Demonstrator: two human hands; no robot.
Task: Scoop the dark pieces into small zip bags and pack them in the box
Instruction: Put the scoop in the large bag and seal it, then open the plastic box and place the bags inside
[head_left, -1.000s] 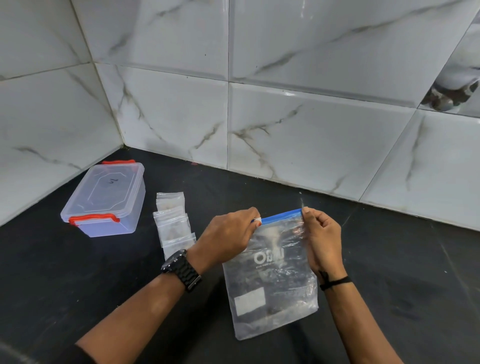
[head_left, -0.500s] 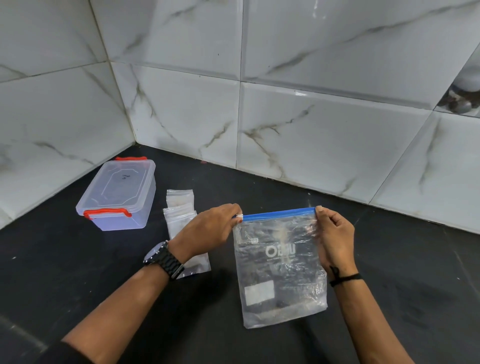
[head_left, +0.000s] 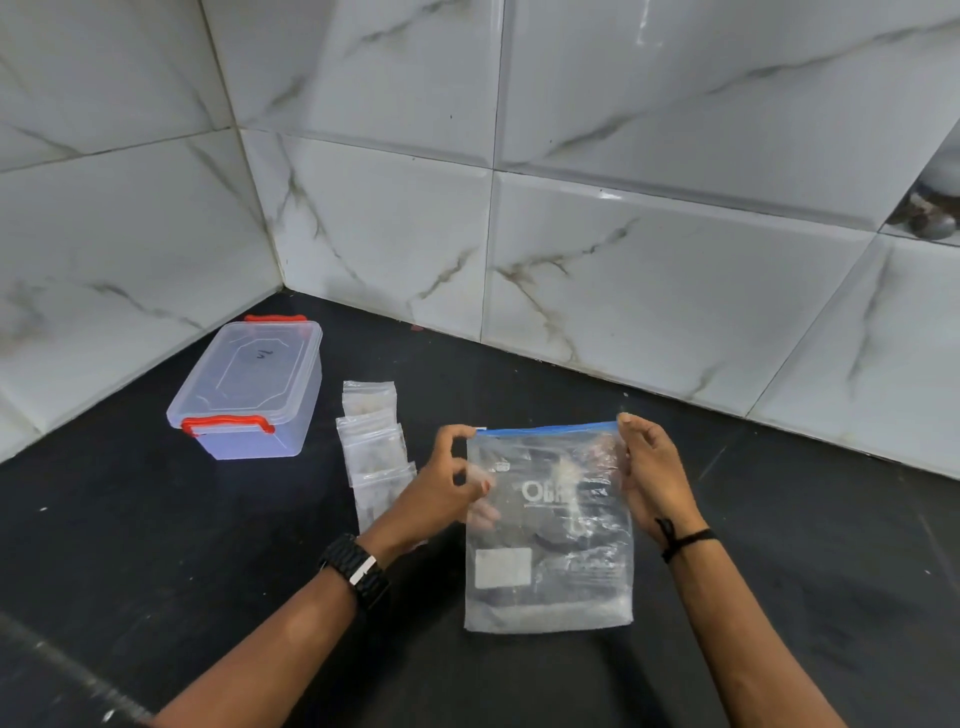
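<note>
A large clear zip bag (head_left: 550, 571) with a blue seal strip along its top stands upright on the black counter. Dark shapes show through the plastic and are hard to tell from the counter behind. My left hand (head_left: 441, 488) grips the bag's left edge just below the top corner, thumb in front and fingers behind the plastic. My right hand (head_left: 649, 478) pinches the top right corner. Several small clear zip bags (head_left: 371, 441) lie in an overlapping row left of my left hand. The clear plastic box (head_left: 249, 389) with orange latches sits shut at the far left.
White marble-look tiled walls (head_left: 623, 260) meet in a corner behind the box and close off the counter at the back and left. The black counter (head_left: 805, 545) stretches to the right and toward me.
My left hand drew along the blue strip to the bag's top left corner, then dropped onto the left edge. The right hand kept its pinch on the right corner.
</note>
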